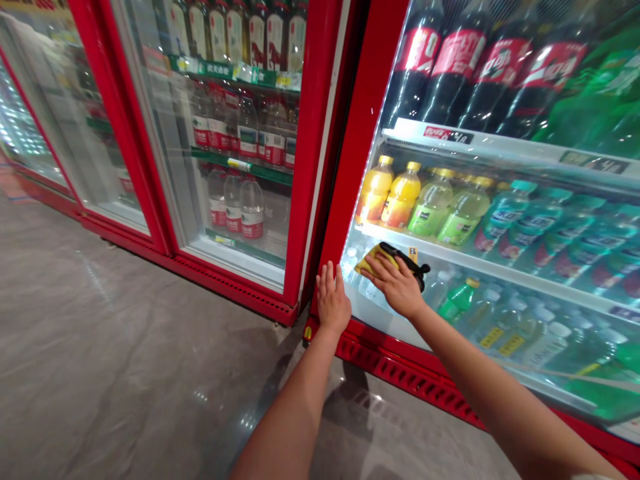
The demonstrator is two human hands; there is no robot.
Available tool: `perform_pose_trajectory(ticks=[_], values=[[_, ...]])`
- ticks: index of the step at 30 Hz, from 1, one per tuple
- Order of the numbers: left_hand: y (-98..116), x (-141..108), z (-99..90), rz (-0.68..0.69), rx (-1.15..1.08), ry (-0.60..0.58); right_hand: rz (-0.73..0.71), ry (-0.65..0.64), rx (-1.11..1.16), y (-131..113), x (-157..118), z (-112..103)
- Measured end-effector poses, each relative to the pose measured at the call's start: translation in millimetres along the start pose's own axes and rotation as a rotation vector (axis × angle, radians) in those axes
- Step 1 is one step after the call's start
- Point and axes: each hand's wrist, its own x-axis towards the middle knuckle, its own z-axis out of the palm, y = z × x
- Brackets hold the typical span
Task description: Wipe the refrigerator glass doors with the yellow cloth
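Head view, the only one. Right hand (403, 290) stretched out, fingers extended and laid over a soft yellow-and-black cloth (376, 252), apparently pinning it to the clear glass door (390, 317) of a red-framed drinks cooler (357, 143). Any thumb grip: cannot tell. Left hand (334, 303) flat, fingers straight and close together, nothing seen in it, at the frame's lower corner; contact unclear.

Working judgement: spread the cloth under the whole palm, press evenly, use overlapping strokes, keep bare fingertips off the glass.

Cloth sits near the door's left edge, just below the row of yellow-capped orange bottles (401, 193). Long axis roughly crosswise; yellow end points left, knobbed black end right.
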Motion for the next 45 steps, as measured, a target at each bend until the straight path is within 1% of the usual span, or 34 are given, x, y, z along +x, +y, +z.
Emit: perform_pose_trajectory(ticks=[2,3,4,6,7,9,11,13,14,15,17,18,20,22,23,25,27,29,31,33,34,36,38,39,41,42,43,45], values=[[6,4,2.8,0.004,-0.016,0.001,0.147,0.058,-0.035,10,11,-10],[10,6,4.8,0.004,-0.028,0.004,0.196,0.075,-0.042,11,16,-12],[14,7,7.1,0.004,-0.040,0.007,0.220,0.075,-0.042,10,20,-12],[24,7,12.8,-0.007,-0.061,0.015,0.205,0.026,-0.023,3,17,-9],[29,6,15.9,-0.013,-0.069,0.017,0.174,-0.016,-0.007,-1,9,-7],[38,4,22.3,-0.014,-0.087,0.010,0.099,-0.102,0.031,-5,-17,-6],[47,2,27.9,0.008,-0.104,-0.007,0.079,-0.150,0.046,1,-51,-12],[55,2,32.1,0.043,-0.115,-0.023,0.157,-0.138,0.012,17,-77,-25],[58,2,33.8,0.061,-0.118,-0.030,0.222,-0.111,-0.017,26,-84,-32],[62,3,35.2,0.078,-0.121,-0.035,0.290,-0.072,-0.047,36,-86,-38],[70,5,37.6,0.097,-0.124,-0.040,0.402,0.011,-0.089,48,-77,-45],[74,5,38.8,0.098,-0.125,-0.040,0.442,0.041,-0.100,50,-69,-45],[81,6,41.5,0.089,-0.125,-0.037,0.483,0.061,-0.104,45,-53,-40],[88,6,44.1,0.074,-0.122,-0.033,0.460,0.027,-0.088,32,-49,-30],[91,5,45.2,0.068,-0.120,-0.034,0.426,0.000,-0.073,25,-53,-26],[96,4,46.4,0.072,-0.114,-0.039,0.349,-0.058,-0.036,15,-74,-22],[99,4,46.1,0.101,-0.109,-0.049,0.333,-0.081,-0.015,15,-105,-24],[102,4,44.4,0.145,-0.101,-0.057,0.428,-0.033,-0.028,23,-134,-29],[106,6,42.3,0.182,-0.093,-0.063,0.567,0.078,-0.061,35,-150,-34],[111,8,41.1,0.205,-0.090,-0.067,0.659,0.170,-0.080,43,-150,-36],[115,9,41.2,0.214,-0.091,-0.066,0.675,0.183,-0.079,44,-146,-35],[123,9,43.1,0.233,-0.098,-0.059,0.646,0.121,-0.061,41,-138,-32],[133,6,47.1,0.257,-0.105,-0.054,0.539,-0.003,-0.034,36,-139,-31],[137,4,49.7,0.274,-0.109,-0.056,0.468,-0.064,-0.021,35,-146,-32],[146,-1,55.2,0.309,-0.113,-0.075,0.352,-0.146,-0.010,37,-170,-37],[150,-4,57.7,0.321,-0.113,-0.086,0.326,-0.163,-0.016,41,-186,-41],[153,-6,59.9,0.328,-0.112,-0.096,0.325,-0.164,-0.030,48,-201,-46],[160,-7,63.1,0.326,-0.111,-0.110,0.404,-0.128,-0.071,64,-223,-56]])
